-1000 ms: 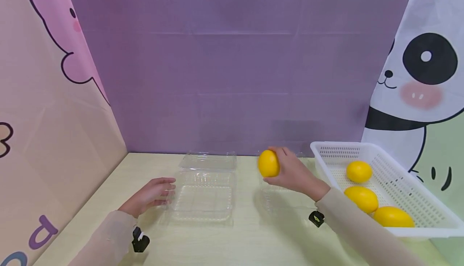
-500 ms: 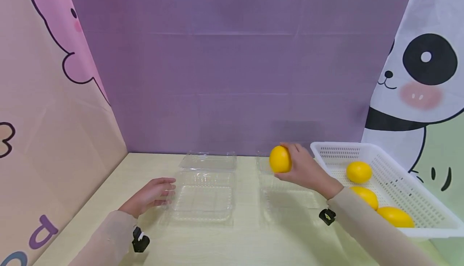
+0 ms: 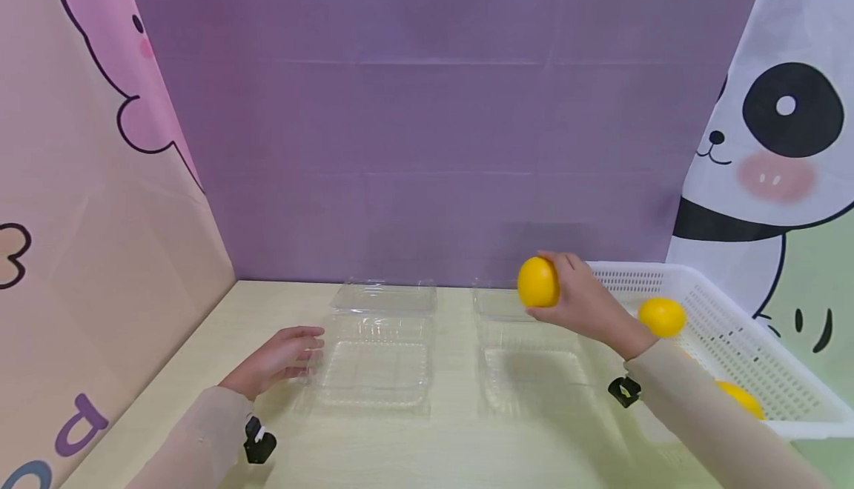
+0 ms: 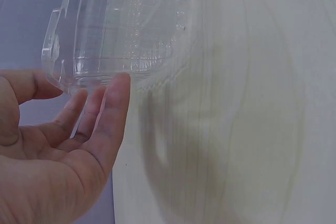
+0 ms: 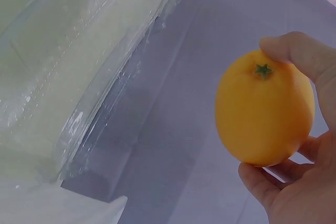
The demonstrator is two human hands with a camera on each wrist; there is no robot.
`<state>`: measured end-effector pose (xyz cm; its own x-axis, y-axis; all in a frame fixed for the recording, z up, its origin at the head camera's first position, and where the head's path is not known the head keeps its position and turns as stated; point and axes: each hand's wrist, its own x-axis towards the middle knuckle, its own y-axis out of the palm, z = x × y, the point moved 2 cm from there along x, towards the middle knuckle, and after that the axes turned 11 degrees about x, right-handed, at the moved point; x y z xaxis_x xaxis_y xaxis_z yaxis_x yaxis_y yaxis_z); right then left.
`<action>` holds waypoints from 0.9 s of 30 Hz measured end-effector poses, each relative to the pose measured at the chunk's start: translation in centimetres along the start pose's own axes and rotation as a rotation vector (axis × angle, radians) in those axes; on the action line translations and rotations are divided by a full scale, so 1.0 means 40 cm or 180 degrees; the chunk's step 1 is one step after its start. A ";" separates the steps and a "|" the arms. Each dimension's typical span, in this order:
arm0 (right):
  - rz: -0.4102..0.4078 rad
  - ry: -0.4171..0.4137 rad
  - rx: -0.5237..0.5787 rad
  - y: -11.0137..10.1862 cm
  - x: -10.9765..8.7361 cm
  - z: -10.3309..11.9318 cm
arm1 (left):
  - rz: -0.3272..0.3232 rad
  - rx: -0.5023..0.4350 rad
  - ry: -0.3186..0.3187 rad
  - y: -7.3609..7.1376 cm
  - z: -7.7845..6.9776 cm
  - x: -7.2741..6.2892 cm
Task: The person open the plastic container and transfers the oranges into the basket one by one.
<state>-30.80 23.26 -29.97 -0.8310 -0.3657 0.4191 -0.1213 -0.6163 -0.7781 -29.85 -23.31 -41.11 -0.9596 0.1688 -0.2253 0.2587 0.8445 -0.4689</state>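
Observation:
In the head view my right hand (image 3: 587,300) grips an orange (image 3: 537,282), raised above the far part of the right clear plastic clamshell box (image 3: 534,363). The right wrist view shows the orange (image 5: 265,111) with a green star-shaped stem mark, held between thumb and fingertips. My left hand (image 3: 275,359) is at the left side of another clear clamshell box (image 3: 373,370), its lid laid back. Seen from the left wrist, the loosely extended fingers (image 4: 116,98) lie at the edge of that box (image 4: 121,35); whether they press on it I cannot tell.
A white perforated basket (image 3: 794,430) stands at the right with oranges (image 3: 662,316) inside, partly hidden by my right sleeve. Behind the pale wooden table (image 3: 454,444) hangs a purple cloth (image 3: 427,141); printed cloths hang at both sides.
My right hand has moved right and slightly up with the orange, toward the basket, uncovering the right box. The right sleeve now covers more of the basket's oranges. The left hand stays put.

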 end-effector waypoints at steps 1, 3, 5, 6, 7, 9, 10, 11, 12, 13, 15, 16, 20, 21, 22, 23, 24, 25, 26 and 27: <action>-0.0002 0.0000 -0.0001 -0.005 0.000 -0.002 | 0.0000 0.0005 -0.0008 0.000 0.000 0.000; -0.0015 0.0006 -0.0024 -0.015 -0.001 -0.007 | -0.0006 0.0007 -0.0021 0.000 -0.001 0.000; -0.0035 0.0007 -0.0046 -0.026 -0.002 -0.013 | -0.0008 0.0007 -0.0032 0.001 -0.001 0.000; -0.0045 0.0012 -0.0061 -0.031 -0.003 -0.016 | -0.0011 0.0006 -0.0040 0.000 -0.001 0.001; -0.0056 0.0020 -0.0069 -0.036 -0.004 -0.019 | -0.0011 0.0010 -0.0047 0.001 -0.001 0.001; -0.0072 0.0043 -0.0079 -0.045 -0.007 -0.026 | -0.0013 0.0007 -0.0062 0.000 -0.002 0.001; -0.0071 0.0055 -0.0072 -0.048 -0.009 -0.029 | -0.0014 0.0001 -0.0069 0.000 -0.002 0.002; -0.0067 0.0078 -0.0068 -0.052 -0.011 -0.031 | -0.0012 0.0001 -0.0074 0.000 -0.003 0.002; -0.0062 0.0100 -0.0063 -0.055 -0.013 -0.034 | -0.0019 -0.0005 -0.0080 0.000 -0.003 0.002; -0.0052 0.0122 -0.0054 -0.058 -0.015 -0.035 | -0.0020 -0.0004 -0.0079 0.000 -0.003 0.002; -0.0036 0.0162 -0.0050 -0.063 -0.019 -0.038 | -0.0014 -0.0001 -0.0074 0.000 -0.002 0.002; -0.0028 0.0180 -0.0051 -0.066 -0.020 -0.038 | -0.0021 -0.0005 -0.0075 0.000 -0.001 0.003; -0.0024 0.0229 -0.0080 -0.079 -0.023 -0.043 | -0.0022 -0.0002 -0.0084 0.000 0.000 0.003; -0.0023 0.0240 -0.0091 -0.083 -0.024 -0.044 | -0.0016 -0.0001 -0.0078 0.000 0.000 0.003; -0.0029 0.0246 -0.0098 -0.087 -0.024 -0.046 | -0.0026 -0.0013 -0.0088 -0.001 0.000 0.003; -0.0038 0.0250 -0.0106 -0.090 -0.025 -0.048 | -0.0019 -0.0006 -0.0077 -0.001 0.000 0.002; -0.0046 0.0257 -0.0111 -0.093 -0.025 -0.051 | -0.0020 -0.0013 -0.0064 -0.001 0.000 0.003; -0.0052 0.0269 -0.0109 -0.096 -0.026 -0.054 | -0.0022 -0.0022 -0.0050 -0.001 0.000 0.002; -0.0057 0.0279 -0.0104 -0.099 -0.027 -0.058 | -0.0025 -0.0036 -0.0032 -0.002 0.001 0.002; -0.0068 0.0285 -0.0097 -0.101 -0.028 -0.062 | -0.0020 -0.0045 -0.0015 -0.002 0.000 0.002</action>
<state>-30.71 27.89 -28.46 -0.8731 -0.2879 0.3935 -0.1550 -0.6012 -0.7839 -29.93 -23.38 -41.09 -0.9606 0.1610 -0.2265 0.2509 0.8528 -0.4581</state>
